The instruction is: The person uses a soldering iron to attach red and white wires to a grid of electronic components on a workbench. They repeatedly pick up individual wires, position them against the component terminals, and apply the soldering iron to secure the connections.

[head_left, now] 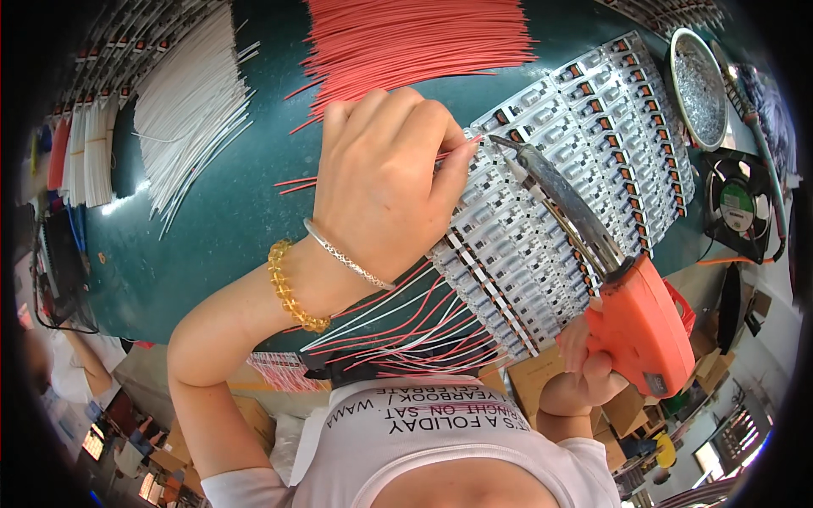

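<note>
My left hand (385, 169) is closed in a pinch on thin red wires (295, 184), whose loose ends stick out to the left behind the hand. The fingertips are at the edge of a panel of small electronic modules (550, 144), laid in slanted rows with orange and black parts. My right hand (589, 364) is wrapped round the handle of a red-orange soldering gun (644, 330). Its long metal barrel (567, 199) reaches up over the panel, and the tip is close to my left fingertips. Red and white wires (406, 330) trail from the panel's near left side.
A thick pile of red wires (415, 38) and a pile of white wires (190, 110) lie on the green table (212, 245). At the right are a round metal bowl (699, 89) and a black fan (738, 203). Other people are in the background.
</note>
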Motion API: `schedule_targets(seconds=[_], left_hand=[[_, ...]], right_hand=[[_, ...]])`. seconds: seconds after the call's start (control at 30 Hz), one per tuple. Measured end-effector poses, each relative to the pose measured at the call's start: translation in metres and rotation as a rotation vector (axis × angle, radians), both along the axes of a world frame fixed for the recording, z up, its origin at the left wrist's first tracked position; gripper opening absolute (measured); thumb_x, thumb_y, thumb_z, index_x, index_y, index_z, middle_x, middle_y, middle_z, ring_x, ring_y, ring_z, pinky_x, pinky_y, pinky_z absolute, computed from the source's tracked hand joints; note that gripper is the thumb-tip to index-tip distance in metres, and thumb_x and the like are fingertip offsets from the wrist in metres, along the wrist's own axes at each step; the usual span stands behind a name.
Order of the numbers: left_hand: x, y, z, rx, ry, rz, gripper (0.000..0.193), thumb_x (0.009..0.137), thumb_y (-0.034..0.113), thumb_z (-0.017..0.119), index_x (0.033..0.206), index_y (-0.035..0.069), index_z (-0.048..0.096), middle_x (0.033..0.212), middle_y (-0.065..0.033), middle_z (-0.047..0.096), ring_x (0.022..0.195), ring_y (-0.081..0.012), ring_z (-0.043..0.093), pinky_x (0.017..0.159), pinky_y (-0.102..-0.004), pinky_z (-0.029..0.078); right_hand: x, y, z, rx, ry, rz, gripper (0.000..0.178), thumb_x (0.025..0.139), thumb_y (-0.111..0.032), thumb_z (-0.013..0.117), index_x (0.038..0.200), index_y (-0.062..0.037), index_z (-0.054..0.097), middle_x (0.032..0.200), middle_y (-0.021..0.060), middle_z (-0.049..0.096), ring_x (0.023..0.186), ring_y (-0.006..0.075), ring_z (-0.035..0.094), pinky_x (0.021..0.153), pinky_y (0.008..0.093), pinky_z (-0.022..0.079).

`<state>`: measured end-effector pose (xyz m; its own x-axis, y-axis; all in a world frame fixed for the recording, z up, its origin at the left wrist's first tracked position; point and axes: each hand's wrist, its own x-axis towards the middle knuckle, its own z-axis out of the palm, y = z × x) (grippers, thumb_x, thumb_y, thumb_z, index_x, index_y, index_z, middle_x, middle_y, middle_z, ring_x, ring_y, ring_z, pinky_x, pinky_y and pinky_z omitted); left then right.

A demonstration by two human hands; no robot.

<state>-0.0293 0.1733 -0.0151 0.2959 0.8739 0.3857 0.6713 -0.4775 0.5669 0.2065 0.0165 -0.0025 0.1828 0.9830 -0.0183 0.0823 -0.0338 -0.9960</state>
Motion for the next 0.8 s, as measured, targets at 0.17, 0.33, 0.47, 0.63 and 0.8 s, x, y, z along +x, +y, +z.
schedule_targets(seconds=[0.17,0.33,0.47,0.63,0.8], left_hand=[[-0.001,0.000,-0.001,-0.007,-0.004,-0.001,0.013,0.076,0.008,0.072,0.073,0.007,0.059,0.069,-0.0020,0.055,0.064,-0.0186,0.052,0.067,-0.0311,0.035],[0.000,0.000,0.000,-0.008,0.005,-0.003,0.013,0.076,0.007,0.072,0.073,0.007,0.059,0.070,-0.0021,0.055,0.065,-0.0188,0.052,0.067,-0.0312,0.035],[-0.002,-0.001,0.000,0.020,-0.027,-0.004,0.010,0.074,0.007,0.073,0.074,0.007,0.062,0.072,-0.0023,0.057,0.068,-0.0184,0.054,0.071,-0.0313,0.037],[-0.006,0.000,0.010,0.075,-0.038,-0.053,0.010,0.071,0.005,0.074,0.075,0.007,0.065,0.069,-0.0012,0.059,0.071,-0.0183,0.055,0.074,-0.0321,0.039],[0.006,-0.007,0.010,0.041,0.024,-0.047,0.012,0.070,0.004,0.074,0.073,0.008,0.063,0.065,0.0003,0.058,0.068,-0.0188,0.054,0.074,-0.0319,0.037]], right_hand=[[-0.003,0.002,-0.001,0.011,-0.005,-0.011,0.076,0.084,-0.050,0.065,0.119,0.0138,0.044,0.051,-0.0012,0.045,0.040,0.0081,0.040,0.041,0.0220,0.032],[-0.005,-0.001,0.000,0.005,-0.016,-0.024,0.076,0.084,-0.050,0.065,0.119,0.0139,0.044,0.052,-0.0009,0.045,0.040,0.0080,0.040,0.041,0.0219,0.032],[-0.004,-0.002,0.001,0.010,0.016,-0.022,0.075,0.085,-0.050,0.065,0.119,0.0134,0.045,0.052,-0.0010,0.045,0.040,0.0080,0.040,0.041,0.0218,0.032],[0.003,-0.018,-0.013,0.025,-0.083,-0.189,0.076,0.084,-0.051,0.065,0.121,0.0127,0.044,0.053,-0.0017,0.046,0.040,0.0079,0.041,0.041,0.0220,0.033],[0.005,-0.028,-0.015,-0.061,-0.085,-0.238,0.075,0.084,-0.051,0.065,0.119,0.0112,0.044,0.052,-0.0022,0.046,0.040,0.0077,0.041,0.041,0.0215,0.034]])
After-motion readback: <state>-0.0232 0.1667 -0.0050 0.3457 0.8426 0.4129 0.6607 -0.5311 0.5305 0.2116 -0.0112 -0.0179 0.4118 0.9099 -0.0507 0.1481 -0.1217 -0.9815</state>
